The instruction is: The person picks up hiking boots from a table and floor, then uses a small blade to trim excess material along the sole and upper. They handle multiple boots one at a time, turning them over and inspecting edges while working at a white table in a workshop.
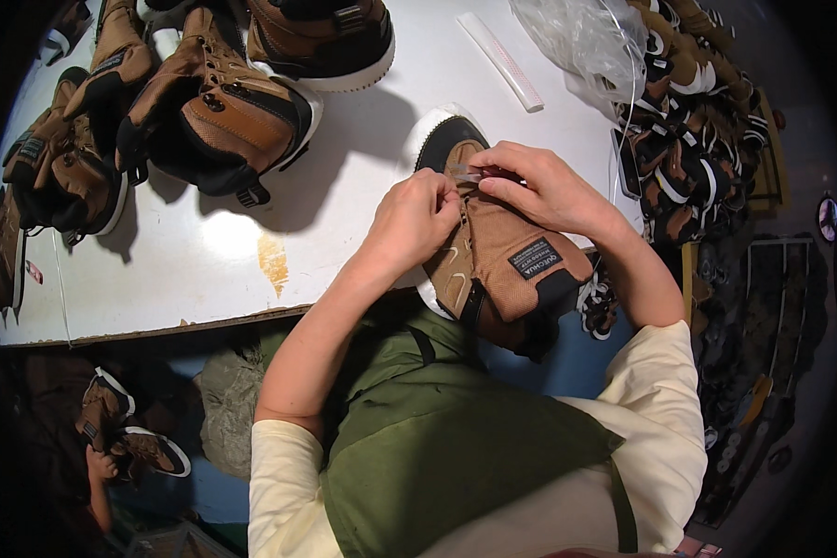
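the left hand [417,216] and right hand [544,191] pinched closed on a clear lace tip [467,173] above a tan woven boot [493,256], black-toed, white-soled, at the white table [195,251] edge.

Boot [502,260] lay on table [205,251] at its near edge, just in front of person, toe pointing away. Left hand [414,223] sat on boot's left side, right hand [544,191] on its right, fingertips meeting over the upper front w/ a small thin piece [465,173] between them. Other boots [223,112] stood at table's far left. Flat strip [502,60] lay beyond the hands; plastic bag [581,37] right of it. Pile of boots [688,121] sat off table's right edge.
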`<state>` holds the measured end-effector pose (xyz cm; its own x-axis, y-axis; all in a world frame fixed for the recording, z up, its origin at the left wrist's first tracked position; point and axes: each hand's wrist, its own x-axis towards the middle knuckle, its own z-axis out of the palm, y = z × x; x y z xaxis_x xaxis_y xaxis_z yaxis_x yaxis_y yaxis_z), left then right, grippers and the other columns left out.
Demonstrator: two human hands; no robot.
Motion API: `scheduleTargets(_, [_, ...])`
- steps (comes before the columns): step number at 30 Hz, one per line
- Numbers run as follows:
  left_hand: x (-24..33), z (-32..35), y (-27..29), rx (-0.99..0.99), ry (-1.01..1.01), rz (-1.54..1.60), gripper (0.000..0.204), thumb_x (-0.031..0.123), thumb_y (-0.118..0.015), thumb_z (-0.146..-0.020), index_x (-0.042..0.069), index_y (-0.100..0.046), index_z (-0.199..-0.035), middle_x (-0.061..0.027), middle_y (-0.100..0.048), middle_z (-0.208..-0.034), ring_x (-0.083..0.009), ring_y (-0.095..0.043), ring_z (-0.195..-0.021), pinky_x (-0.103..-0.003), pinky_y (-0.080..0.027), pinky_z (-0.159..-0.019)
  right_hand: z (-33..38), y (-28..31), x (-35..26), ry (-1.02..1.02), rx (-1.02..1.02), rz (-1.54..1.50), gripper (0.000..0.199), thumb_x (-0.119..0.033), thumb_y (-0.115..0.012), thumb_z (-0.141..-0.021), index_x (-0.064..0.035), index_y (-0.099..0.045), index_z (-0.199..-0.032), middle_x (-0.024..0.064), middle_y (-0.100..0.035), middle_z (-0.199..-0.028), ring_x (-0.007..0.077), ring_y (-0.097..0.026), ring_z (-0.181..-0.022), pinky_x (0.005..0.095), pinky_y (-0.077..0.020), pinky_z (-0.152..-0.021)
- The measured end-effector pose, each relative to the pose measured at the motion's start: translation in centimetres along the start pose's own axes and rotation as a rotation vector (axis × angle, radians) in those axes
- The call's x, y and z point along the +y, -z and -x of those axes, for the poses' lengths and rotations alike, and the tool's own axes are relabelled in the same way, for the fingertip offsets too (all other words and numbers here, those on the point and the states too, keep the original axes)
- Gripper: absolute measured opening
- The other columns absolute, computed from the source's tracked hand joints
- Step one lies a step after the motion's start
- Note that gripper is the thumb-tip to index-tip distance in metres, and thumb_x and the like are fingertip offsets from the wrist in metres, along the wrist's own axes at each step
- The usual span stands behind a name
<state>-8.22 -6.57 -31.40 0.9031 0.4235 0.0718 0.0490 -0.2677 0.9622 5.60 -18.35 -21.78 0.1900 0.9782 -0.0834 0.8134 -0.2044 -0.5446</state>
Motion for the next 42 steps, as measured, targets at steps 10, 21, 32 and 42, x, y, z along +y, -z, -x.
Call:
scheduleTargets(10, [-0.7,0.6,0.1,-0.045,-0.064,0.130,0.013,0.011,-0.057,-0.085,-0.001,-0.054,-0.083,-0.0067,-0.050,-0.075,-0.0131,-0.045,-0.062,-0.027,-0.039,-0.059,-0.3,1.5,-0.8,0.037,-0.118,0.183,0.022,-0.015,-0.060,-0.087,-0.0017,-0.062,-0.104,0.0140,-0.059,-0.089,0.0305,-0.058,-0.080,0.0362,-0.0462,-0.071])
scheduleTargets(21, [-1.0,0.6,0.1,-0.050,-0.107,0.142,0.011,0.008,-0.057,-0.086,-0.002,-0.053,-0.084,-0.0080,-0.050,-0.077,-0.0162,-0.047,-0.068,-0.028,-0.041,-0.063,-0.8,2.7,-4.1,-0.047,-0.323,0.515,0.017,-0.019,-0.062,-0.082,-0.0057,-0.066,-0.092,0.0108,-0.060,-0.087,0.0315,-0.060,-0.084,0.0392,-0.0487,-0.072])
scheduleTargets(32, [-1.0,0.7,0.1,-0.039,-0.152,0.150,0.008,0.005,-0.056,-0.085,-0.002,-0.053,-0.084,-0.0092,-0.049,-0.078,-0.0178,-0.047,-0.067,-0.029,-0.041,-0.063,-2.1,1.6,-3.1,0.038,-0.383,0.650,0.014,-0.016,-0.065,-0.077,-0.0031,-0.066,-0.081,0.0129,-0.059,-0.077,0.0313,-0.061,-0.075,0.0409,-0.0481,-0.064])
scheduleTargets(42, [-1.2,0.7,-0.1,-0.035,-0.152,0.156,0.009,0.005,-0.055,-0.085,-0.003,-0.052,-0.084,-0.0102,-0.050,-0.078,-0.0189,-0.049,-0.069,-0.029,-0.042,-0.066,-2.3,1.6,-3.4,-0.022,-0.439,0.733,0.013,-0.018,-0.064,-0.078,-0.0064,-0.067,-0.084,0.0111,-0.058,-0.079,0.0297,-0.061,-0.077,0.0401,-0.0487,-0.065])
